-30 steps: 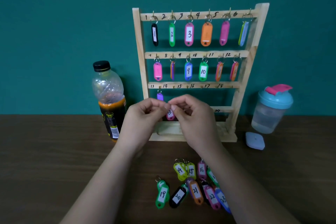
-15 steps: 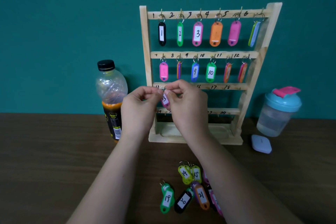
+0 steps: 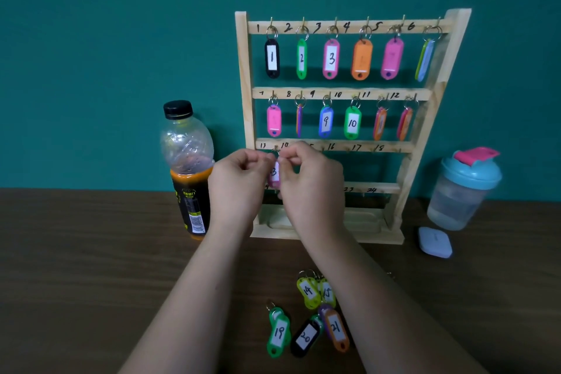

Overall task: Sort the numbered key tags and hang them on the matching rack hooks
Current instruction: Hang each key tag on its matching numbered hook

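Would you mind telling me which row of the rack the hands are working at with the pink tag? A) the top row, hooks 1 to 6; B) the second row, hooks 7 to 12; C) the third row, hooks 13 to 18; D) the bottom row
C: the left hand and right hand pinch the pink tag by its ring just under the third rail, at its left end by the 13 mark, on the wooden rack.

1. Both forearms reach from the near edge toward the far side, converging.
2. The left hand [image 3: 239,182] is raised, fingers curled, thumb and forefinger pinched.
3. The right hand [image 3: 312,185] mirrors it, its fingertips nearly touching the left's.
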Demonstrator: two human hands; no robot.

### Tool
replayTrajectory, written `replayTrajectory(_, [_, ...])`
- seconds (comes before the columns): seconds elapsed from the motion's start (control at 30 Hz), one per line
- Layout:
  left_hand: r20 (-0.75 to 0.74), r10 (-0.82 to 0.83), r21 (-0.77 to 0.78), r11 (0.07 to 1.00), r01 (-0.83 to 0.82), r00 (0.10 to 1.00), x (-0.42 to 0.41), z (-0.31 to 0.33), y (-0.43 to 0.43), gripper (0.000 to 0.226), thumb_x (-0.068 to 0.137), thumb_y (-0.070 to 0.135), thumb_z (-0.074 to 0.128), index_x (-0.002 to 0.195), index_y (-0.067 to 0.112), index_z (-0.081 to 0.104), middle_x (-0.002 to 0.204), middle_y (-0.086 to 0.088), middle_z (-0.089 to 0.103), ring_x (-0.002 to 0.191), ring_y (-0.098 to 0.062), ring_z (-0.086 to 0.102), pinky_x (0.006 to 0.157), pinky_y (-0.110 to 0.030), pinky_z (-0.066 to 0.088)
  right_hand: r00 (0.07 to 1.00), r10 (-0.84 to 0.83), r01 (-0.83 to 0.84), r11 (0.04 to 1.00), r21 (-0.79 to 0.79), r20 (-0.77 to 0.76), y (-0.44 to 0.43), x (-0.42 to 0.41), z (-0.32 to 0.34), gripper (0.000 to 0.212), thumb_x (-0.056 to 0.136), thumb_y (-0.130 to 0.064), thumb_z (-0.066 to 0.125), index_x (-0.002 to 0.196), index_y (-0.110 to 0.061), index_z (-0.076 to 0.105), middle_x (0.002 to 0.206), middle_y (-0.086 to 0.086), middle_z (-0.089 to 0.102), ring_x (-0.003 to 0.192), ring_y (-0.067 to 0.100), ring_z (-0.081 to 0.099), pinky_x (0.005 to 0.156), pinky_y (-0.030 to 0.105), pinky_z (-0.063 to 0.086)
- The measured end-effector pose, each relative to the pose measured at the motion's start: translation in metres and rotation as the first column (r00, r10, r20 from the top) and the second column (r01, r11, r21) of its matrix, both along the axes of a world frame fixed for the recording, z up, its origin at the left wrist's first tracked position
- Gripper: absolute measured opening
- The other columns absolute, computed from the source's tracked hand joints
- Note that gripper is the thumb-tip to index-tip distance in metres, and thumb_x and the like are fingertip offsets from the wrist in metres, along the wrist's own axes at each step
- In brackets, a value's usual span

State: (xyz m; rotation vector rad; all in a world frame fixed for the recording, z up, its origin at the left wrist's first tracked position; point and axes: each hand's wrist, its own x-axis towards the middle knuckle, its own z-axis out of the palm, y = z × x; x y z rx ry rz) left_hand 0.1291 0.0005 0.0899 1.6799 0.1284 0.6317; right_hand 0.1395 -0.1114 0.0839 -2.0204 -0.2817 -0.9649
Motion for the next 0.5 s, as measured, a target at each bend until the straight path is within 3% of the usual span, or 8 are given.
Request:
replayTrajectory(0.1, [0.006,0.024,0.116,0.993,-0.025,1.000,-0.004,-0.004,0.005,0.009,0.092,0.030,0.079,0.086,0.023,0.077,0.073,0.008,0.074,0.065,-0.001,0.064,0.064,-0.028,0.051,0.997,0.005,-0.002,0.999,-0.038,0.080,-0.011,-0.010,-0.001,0.001,0.096,-0.015,0.074,0.096,-0.015,0.075,0.087,-0.002,0.077,0.063,0.010,0.067,0.058,0.030,0.058])
replayTrajectory(0.2, [0.018,0.067,0.204,0.977,-0.069,0.998,-0.010,-0.015,0.012,0.010,0.089,0.030,0.082,0.089,0.025,0.073,0.080,0.007,0.073,0.077,-0.007,0.068,0.073,-0.032,0.056,0.994,0.001,0.006,0.998,-0.063,0.105,-0.033,-0.023,-0.003,0.004,0.096,-0.014,0.074,0.100,-0.014,0.075,0.091,-0.007,0.075,0.067,0.002,0.060,0.062,0.016,0.049])
replayTrajectory(0.3, [-0.039,0.054,0.260,0.965,-0.042,0.998,-0.019,-0.029,0.015,0.007,0.088,0.024,0.081,0.088,0.024,0.074,0.080,0.006,0.073,0.075,-0.009,0.068,0.075,-0.034,0.057,0.995,0.096,-0.097,0.995,-0.039,-0.029,-0.056,-0.038,-0.009,0.003,0.099,-0.018,0.072,0.100,-0.018,0.075,0.088,-0.012,0.072,0.070,0.001,0.067,0.063,0.019,0.053])
replayTrajectory(0.4, [-0.170,-0.052,0.337,0.935,0.108,0.984,-0.025,-0.036,0.014,0.007,0.086,0.024,0.081,0.082,0.027,0.076,0.078,0.008,0.074,0.075,-0.007,0.068,0.073,-0.030,0.055,0.966,0.153,-0.163,0.986,-0.033,-0.206,-0.072,-0.048,-0.018,0.007,0.098,-0.020,0.072,0.095,-0.026,0.075,0.082,-0.015,0.070,0.070,0.002,0.069,0.064,0.027,0.059])
replayTrajectory(0.5, [-0.296,-0.143,0.433,0.861,0.266,0.944,-0.031,-0.039,0.008,0.009,0.084,0.026,0.083,0.079,0.029,0.077,0.078,0.012,0.075,0.078,-0.005,0.069,0.075,-0.028,0.056,0.918,0.113,-0.183,0.971,-0.153,-0.380,-0.086,-0.054,-0.027,0.009,0.097,-0.024,0.072,0.094,-0.031,0.075,0.083,-0.019,0.069,0.078,-0.004,0.066,0.065,0.012,0.048])
